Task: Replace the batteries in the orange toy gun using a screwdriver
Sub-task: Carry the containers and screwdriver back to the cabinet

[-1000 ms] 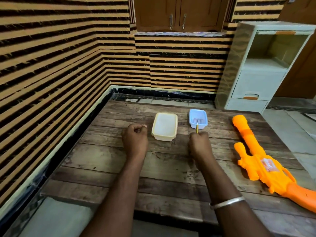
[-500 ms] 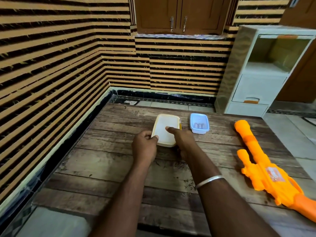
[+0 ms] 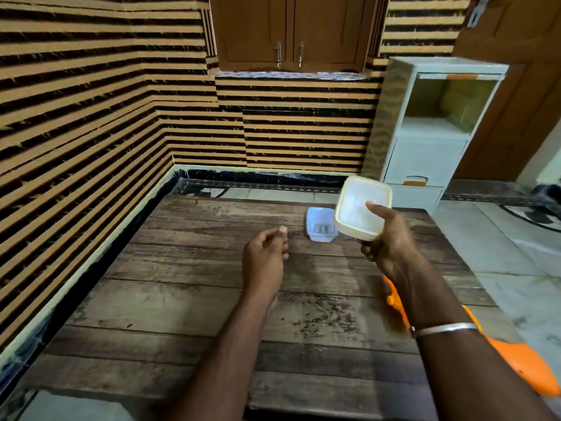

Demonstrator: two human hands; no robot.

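Wooden table [image 3: 182, 299]: R hand [image 3: 391, 247] grips cream tub [image 3: 361, 208] aloft, L hand [image 3: 264, 253] loosely curled, empty.

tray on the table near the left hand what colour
The tray is light blue; head view shows it best.
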